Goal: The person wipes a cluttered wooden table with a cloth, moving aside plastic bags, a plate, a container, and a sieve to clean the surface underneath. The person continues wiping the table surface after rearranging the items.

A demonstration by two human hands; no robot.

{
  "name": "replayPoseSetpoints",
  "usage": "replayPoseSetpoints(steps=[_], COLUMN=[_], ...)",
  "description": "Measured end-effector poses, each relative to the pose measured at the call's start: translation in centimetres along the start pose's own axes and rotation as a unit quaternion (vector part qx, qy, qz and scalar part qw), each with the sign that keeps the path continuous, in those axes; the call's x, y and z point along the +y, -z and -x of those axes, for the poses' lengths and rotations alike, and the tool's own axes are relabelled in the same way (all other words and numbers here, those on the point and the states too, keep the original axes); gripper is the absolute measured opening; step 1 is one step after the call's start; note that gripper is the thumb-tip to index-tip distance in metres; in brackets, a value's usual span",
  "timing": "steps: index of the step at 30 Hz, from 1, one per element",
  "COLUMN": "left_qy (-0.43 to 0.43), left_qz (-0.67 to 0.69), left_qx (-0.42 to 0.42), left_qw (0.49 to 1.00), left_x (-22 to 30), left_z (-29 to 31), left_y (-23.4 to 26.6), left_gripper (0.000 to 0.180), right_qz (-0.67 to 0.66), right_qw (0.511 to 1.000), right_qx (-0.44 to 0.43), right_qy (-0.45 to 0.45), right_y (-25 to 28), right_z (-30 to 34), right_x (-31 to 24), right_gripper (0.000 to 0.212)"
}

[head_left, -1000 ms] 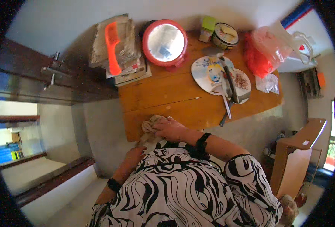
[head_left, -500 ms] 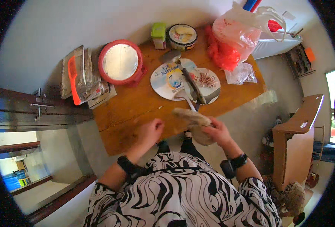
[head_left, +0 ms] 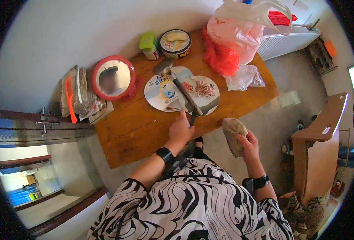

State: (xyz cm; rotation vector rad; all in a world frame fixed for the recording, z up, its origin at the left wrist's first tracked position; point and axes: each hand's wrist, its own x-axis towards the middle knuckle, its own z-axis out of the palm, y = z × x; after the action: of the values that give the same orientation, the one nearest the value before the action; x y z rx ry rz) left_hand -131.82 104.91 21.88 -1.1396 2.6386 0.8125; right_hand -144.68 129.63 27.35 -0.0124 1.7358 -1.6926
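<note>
My right hand pinches a greyish-brown, flat, rounded piece, possibly cloth or padding, just off the table's front edge. My left hand is over the table, closed around the handle end of a white printed hand fan; its grip is partly hidden. A second hand fan overlaps the first on the right and carries a small heap of pale reddish shreds. Across both fans lies a short-handled tool with a dark metal head pointing to the far left.
The wooden table meets the wall. Along its back are a red-framed round mirror, a green-lidded box, a round tub and plastic bags. An orange-handled saw leans at left. A brown wooden panel stands at right.
My left hand has moved forward and right to the fan's handle. My right hand has drawn the brownish piece to the right, away from the fans. The view has shifted slightly.
</note>
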Motion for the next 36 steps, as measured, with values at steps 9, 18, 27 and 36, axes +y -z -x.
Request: replayPoseSetpoints(steps=[9, 18, 27, 36], left_qy=[0.000, -0.008, -0.006, 0.118], left_qz=[-0.107, 0.017, 0.181, 0.196], left_qx=[0.043, 0.131, 0.182, 0.125], left_qw=[0.993, 0.991, 0.967, 0.965], left_x=[-3.7, -9.1, -22.3, -33.2], left_z=[-3.0, -4.7, 9.8, 23.7], left_y=[3.6, 3.4, 6.7, 10.2], left_gripper=[0.063, 0.066, 0.051, 0.043], right_qz=[0.154, 0.618, 0.682, 0.647], right_qw=[0.982, 0.744, 0.694, 0.566], right_qx=[0.044, 0.024, -0.167, -0.366], right_qy=[0.099, 0.252, 0.161, 0.355], right_y=[2.0, -3.6, -17.1, -33.3], right_z=[-7.2, -9.4, 0.7, 2.2], right_x=[-3.0, 3.0, 8.3, 15.4], right_gripper=[0.039, 0.055, 0.048, 0.046])
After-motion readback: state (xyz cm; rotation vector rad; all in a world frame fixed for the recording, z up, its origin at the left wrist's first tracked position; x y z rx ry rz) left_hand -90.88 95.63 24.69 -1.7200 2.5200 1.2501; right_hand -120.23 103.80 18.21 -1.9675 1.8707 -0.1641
